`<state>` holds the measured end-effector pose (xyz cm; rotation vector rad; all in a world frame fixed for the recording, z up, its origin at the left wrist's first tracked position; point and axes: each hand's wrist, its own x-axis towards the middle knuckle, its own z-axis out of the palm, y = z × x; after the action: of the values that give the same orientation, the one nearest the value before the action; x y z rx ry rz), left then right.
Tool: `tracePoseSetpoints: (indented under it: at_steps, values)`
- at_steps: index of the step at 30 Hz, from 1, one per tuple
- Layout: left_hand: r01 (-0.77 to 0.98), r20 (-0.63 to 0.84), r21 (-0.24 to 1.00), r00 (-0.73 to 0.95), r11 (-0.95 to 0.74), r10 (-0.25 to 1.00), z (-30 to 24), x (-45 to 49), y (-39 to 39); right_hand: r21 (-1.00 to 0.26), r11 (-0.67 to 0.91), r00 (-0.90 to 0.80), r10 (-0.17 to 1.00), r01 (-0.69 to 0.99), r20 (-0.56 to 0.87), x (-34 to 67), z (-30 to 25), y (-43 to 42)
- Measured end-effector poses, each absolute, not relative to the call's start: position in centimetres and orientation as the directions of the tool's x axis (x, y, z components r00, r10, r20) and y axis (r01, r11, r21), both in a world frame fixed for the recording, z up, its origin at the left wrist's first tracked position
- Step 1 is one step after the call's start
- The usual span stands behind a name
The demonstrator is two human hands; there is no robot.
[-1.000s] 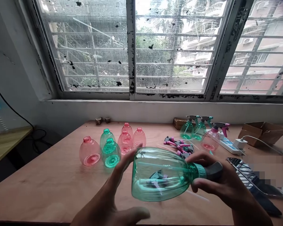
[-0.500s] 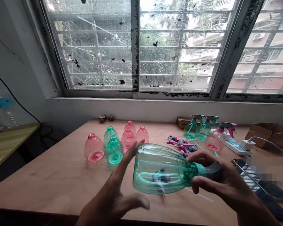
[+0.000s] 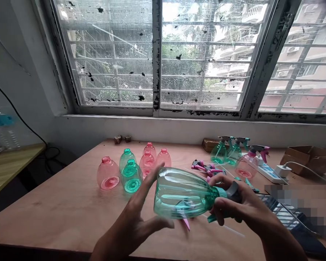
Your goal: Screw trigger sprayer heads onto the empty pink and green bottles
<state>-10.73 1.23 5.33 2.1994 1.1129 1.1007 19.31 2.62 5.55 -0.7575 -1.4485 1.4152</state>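
Note:
A clear green spray bottle (image 3: 179, 192) is held lying on its side above the table, its base to the left. My right hand (image 3: 243, 206) is closed around its spray head (image 3: 232, 194) and collar, with the green trigger showing below the fingers. At the base end, my left hand (image 3: 137, 217) is spread in a C shape, fingers along the base edge and thumb beneath; whether it touches the bottle I cannot tell. Through and below the bottle, a pink trigger (image 3: 186, 224) of a loose spray head shows on the table.
Several open pink bottles (image 3: 108, 174) and two open green bottles (image 3: 132, 177) stand at centre left. Loose pink-and-black spray heads (image 3: 206, 168) lie behind my right hand. Capped green bottles (image 3: 218, 152), a capped pink bottle (image 3: 246, 165), a power strip (image 3: 270, 174) and a cardboard box (image 3: 309, 159) are at right.
My right hand has shifted a little left and turned the bottle, so the green trigger now shows underneath. My left hand keeps its spread shape at the base.

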Motion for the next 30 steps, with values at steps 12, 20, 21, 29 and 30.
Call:
tracePoseSetpoints:
  at_steps: [12,20,21,29,30]
  values:
    - [0.486,0.496,0.644,0.322,-0.591,0.806,5.2,-10.8,1.6,-0.979,0.148,-0.381,0.905,-0.142,0.192,18.7,5.0,3.3]
    - [0.511,0.443,0.629,0.383,-0.586,0.810,5.4,-11.7,1.0,-0.975,0.144,-0.397,0.896,-0.167,0.200,19.2,4.9,3.2]
    - [0.511,0.444,0.632,0.378,-0.583,0.812,5.3,-11.8,0.9,-0.977,0.147,-0.397,0.897,-0.153,0.197,19.2,5.0,3.1]
    - [0.495,0.447,0.653,0.359,-0.573,0.819,5.6,-11.8,1.2,-0.951,0.296,-0.287,0.906,-0.093,0.310,18.8,5.6,2.1]
    - [0.505,0.468,0.625,0.367,-0.595,0.804,5.6,-11.8,1.2,-0.950,0.296,-0.286,0.906,-0.101,0.312,18.8,5.7,2.1]
